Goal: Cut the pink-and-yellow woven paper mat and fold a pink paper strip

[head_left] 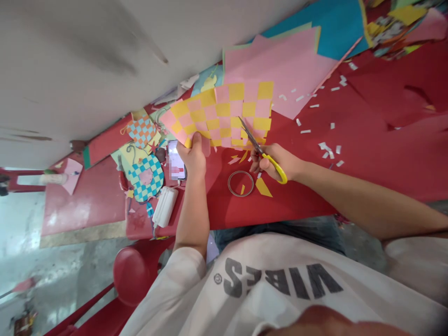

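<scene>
Left hand (193,156) is pinching the near-left edge of a checked paper sheet (224,109), pink and yellow – thumb lying on top, other fingers mostly hiding underneath, gap narrow. Sheet is sitting in front of the person, spanning from the left hand to just beyond the scissors (259,146). Right hand (275,161) is gripping these by their yellow handles, fingers curling around; which ones are passing through the loops, can't tell. Blades are pointing up-left over the sheet's lower right, lying close together – biting paper or only crossing over it, can't tell. Clear ring (229,183) and yellow scrap (264,187) are lying nearby on the red table (217,200).

Scissor work seems to be the step. For clean cuts, the left should be holding the sheet flat without creasing it, the right should be taking short snips, and neither should be tugging the squares loose.
</scene>
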A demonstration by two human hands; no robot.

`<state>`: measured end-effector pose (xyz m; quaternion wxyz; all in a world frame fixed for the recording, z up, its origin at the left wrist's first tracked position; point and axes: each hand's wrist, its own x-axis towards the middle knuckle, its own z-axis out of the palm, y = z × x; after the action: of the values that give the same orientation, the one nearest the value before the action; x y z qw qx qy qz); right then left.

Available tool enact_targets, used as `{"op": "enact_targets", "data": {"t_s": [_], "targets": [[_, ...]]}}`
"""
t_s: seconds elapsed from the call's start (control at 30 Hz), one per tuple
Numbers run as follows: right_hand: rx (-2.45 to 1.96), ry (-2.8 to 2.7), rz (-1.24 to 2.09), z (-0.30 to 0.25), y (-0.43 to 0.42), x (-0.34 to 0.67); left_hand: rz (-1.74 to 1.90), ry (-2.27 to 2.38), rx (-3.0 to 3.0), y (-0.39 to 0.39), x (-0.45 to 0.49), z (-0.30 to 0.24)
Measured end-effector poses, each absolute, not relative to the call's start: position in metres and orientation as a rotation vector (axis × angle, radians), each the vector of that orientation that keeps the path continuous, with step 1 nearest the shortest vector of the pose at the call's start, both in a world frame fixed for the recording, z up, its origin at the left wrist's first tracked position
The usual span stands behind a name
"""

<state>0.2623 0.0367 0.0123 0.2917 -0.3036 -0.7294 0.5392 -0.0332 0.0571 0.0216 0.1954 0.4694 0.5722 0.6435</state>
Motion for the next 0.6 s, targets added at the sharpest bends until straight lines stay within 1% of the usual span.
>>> {"op": "enact_targets", "data": {"t_s": [0.13,0.6], "targets": [[-0.819,-1.872,1.514,0.0140,0.0367,0.2634,1.754,1.663,1.344,0.0550,-0.0310,0.0231],[-0.851,-1.875,1.431,0.0117,0.0373,0.2616,1.731,1.631,1.359,0.0549,-0.0291,0.0250]]}}
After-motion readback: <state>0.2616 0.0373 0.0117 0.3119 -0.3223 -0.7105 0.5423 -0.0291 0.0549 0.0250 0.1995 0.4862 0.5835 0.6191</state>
